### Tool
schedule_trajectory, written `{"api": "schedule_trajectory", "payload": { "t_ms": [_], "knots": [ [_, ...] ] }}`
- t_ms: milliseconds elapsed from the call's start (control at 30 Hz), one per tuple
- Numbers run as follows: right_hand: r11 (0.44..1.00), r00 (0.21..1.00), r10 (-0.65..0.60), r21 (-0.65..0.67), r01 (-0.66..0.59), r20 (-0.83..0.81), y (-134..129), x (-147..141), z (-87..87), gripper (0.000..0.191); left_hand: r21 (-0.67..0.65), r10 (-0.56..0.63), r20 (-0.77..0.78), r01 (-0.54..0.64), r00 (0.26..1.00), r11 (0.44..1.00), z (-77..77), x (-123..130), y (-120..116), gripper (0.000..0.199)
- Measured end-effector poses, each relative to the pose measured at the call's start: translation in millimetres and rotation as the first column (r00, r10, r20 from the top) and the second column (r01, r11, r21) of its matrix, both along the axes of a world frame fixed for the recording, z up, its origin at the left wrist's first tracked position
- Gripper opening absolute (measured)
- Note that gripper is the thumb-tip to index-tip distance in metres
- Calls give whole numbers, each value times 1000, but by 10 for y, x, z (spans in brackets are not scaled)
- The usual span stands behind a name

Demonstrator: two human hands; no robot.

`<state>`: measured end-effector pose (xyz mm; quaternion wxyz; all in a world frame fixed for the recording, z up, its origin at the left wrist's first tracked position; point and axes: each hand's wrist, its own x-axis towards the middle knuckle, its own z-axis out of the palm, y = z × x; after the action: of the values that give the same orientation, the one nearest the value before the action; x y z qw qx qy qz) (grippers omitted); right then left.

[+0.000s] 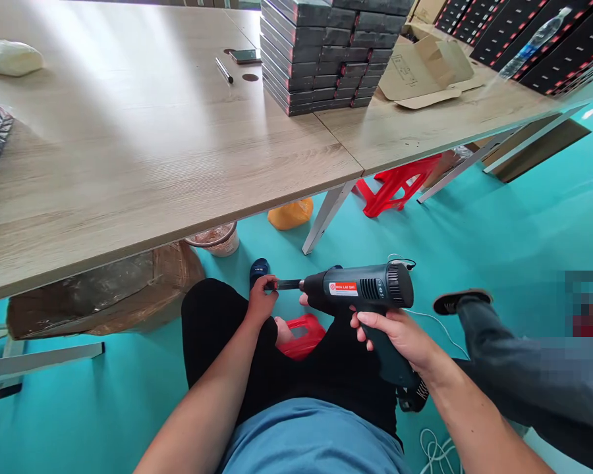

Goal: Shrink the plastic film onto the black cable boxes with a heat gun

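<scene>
A dark heat gun (366,286) with an orange-red label lies level above my lap, its nozzle facing left. My right hand (390,332) is wrapped round its handle. Just in front of the nozzle, my left hand (263,296) pinches a thin dark flat piece (289,284). The far end of that piece comes right up to the nozzle tip; whether they touch I cannot tell. The fingers of my left hand partly cover the piece, so its full shape is hidden.
Ahead stands a wooden table (153,164) bearing stacked black boxes (321,59), a pen (224,70) and opened cardboard (425,69). A large carton (128,289) and waste bin (222,240) sit below its edge. At right are another person's leg (504,349) and a white cable (437,451).
</scene>
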<state>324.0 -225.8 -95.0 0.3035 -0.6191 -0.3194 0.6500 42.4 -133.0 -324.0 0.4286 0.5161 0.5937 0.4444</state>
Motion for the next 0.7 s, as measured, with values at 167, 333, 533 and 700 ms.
{"api": "schedule_trajectory", "payload": {
  "t_ms": [167,333,533,700],
  "knots": [
    [1000,999,-12,27,11,49,23,-47,-10,38,10,-5,-19,5,1000,1000,34,1,-5,40],
    [1000,999,11,1,-11,-31,49,-49,25,40,12,0,-17,0,1000,1000,44,6,-3,40],
    [999,999,28,-18,-28,36,49,-146,102,37,-10,-5,-15,5,1000,1000,54,17,0,37],
    [989,994,113,96,-112,-3,84,-365,133,30,-33,15,5,-14,1000,999,42,24,3,37]
  ]
}}
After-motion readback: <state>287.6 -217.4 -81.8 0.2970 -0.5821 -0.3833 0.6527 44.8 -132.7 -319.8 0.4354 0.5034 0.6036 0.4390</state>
